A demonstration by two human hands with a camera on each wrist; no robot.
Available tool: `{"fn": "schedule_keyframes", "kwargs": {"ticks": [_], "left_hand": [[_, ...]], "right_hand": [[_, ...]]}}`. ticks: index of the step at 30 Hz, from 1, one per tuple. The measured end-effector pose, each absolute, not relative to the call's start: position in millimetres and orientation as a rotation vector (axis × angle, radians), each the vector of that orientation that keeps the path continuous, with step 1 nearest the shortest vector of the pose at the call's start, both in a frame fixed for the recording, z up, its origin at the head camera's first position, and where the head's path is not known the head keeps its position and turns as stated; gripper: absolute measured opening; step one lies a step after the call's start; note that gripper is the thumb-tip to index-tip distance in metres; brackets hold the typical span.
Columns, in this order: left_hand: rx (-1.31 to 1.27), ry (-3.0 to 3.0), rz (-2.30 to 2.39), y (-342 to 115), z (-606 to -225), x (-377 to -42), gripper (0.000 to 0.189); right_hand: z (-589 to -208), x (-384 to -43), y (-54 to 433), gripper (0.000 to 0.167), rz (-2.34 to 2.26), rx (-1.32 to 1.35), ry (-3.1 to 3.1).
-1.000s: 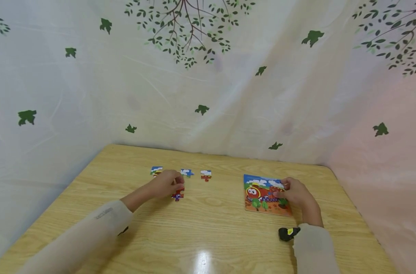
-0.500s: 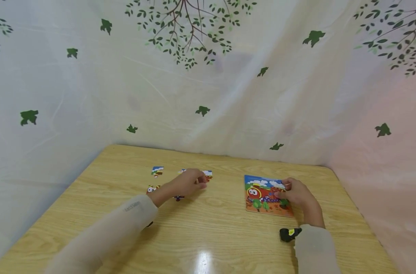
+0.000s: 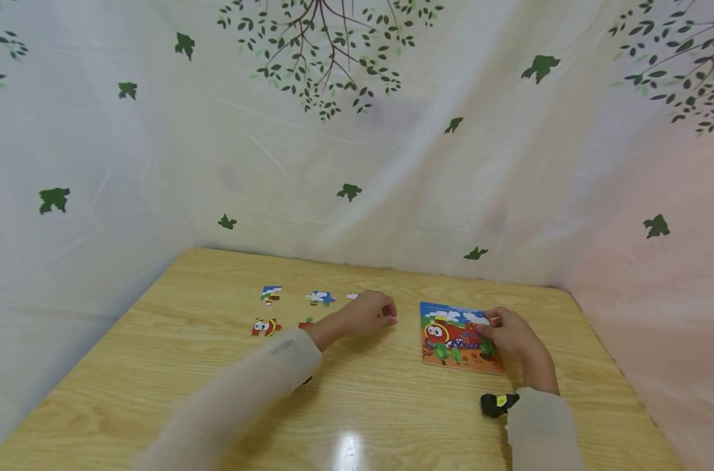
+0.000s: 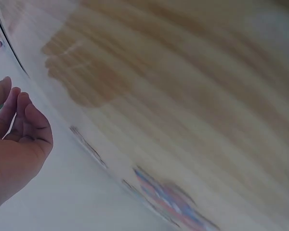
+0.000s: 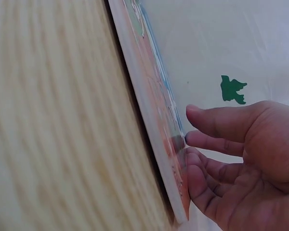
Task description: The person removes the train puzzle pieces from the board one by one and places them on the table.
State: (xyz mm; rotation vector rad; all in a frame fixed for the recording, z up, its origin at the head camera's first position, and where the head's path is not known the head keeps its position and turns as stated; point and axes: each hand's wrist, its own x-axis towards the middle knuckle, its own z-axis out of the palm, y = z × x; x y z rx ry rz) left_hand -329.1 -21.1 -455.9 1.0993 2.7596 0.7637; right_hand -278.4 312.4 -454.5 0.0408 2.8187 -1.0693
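Observation:
My left hand is over the table between the loose jigsaw pieces and the jigsaw puzzle. Its fingers are loosely bent, and the left wrist view shows nothing between thumb and fingertips of that hand. The puzzle, a square picture of a red caterpillar under a blue sky, lies flat at right. My right hand rests at its right edge. In the right wrist view that hand's fingers touch the puzzle's edge, while the thumb stands above it, apart.
Several loose jigsaw pieces lie at left: a sky piece, a corner piece and a piece with eyes among them. My left arm partly covers a red piece. A white curtain hangs behind the wooden table.
My left hand has moved right, from above the loose pieces toward the puzzle, uncovering the pieces behind it. My right hand stays at the puzzle's edge, its thumb slightly raised.

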Motion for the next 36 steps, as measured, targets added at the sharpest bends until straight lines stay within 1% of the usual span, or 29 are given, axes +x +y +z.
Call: {"fn": "schedule_keyframes", "kwargs": {"ticks": [3, 11, 19, 25, 36], "left_hand": [[1.094, 2.748, 0.761, -5.6, -456.7, -330.3, 0.009], [1.083, 2.717, 0.729, 32.2, -446.8, -325.7, 0.012], [1.098, 2.706, 0.623, 69.4, -445.7, -323.7, 0.014], [1.107, 2.717, 0.563, 95.6, -448.0, -323.3, 0.012], [1.107, 2.715, 0.579, 114.5, -447.7, -330.7, 0.015]], "right_hand": [[-454.7, -278.4, 311.7, 0.045, -1.057, 0.029, 2.842], [-454.1, -277.9, 310.6, 0.044, -1.104, 0.055, 2.822], [-455.0, -280.6, 310.4, 0.041, -1.078, 0.096, 2.827], [-458.8, -282.0, 315.1, 0.039, -1.098, 0.057, 2.831], [-458.3, -282.6, 316.1, 0.039, -1.131, -0.013, 2.868]]}}
